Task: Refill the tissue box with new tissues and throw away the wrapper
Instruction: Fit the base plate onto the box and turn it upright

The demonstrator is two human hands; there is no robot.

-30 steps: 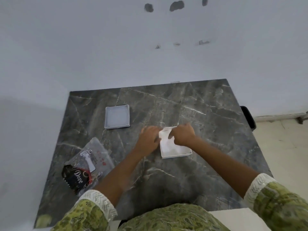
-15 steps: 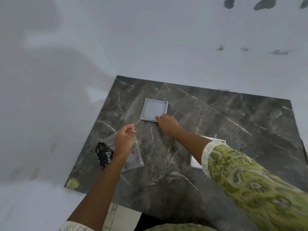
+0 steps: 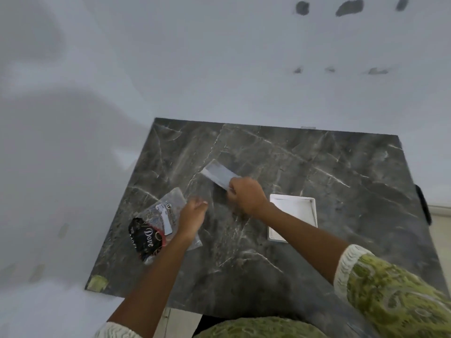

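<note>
Since lifted off table (image 3: 317, 167): lid (image 3: 218, 175) tilted, right hand (image 3: 246, 197) gripping | left hand (image 3: 192, 215) loosely open

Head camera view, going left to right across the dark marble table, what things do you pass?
Clear plastic wrapper with black Dove label → left hand → pale grey square lid held by right hand → open white square box.

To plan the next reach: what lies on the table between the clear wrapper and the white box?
Head view: only bare marble table between wrapper and box; the right forearm crosses above.
</note>
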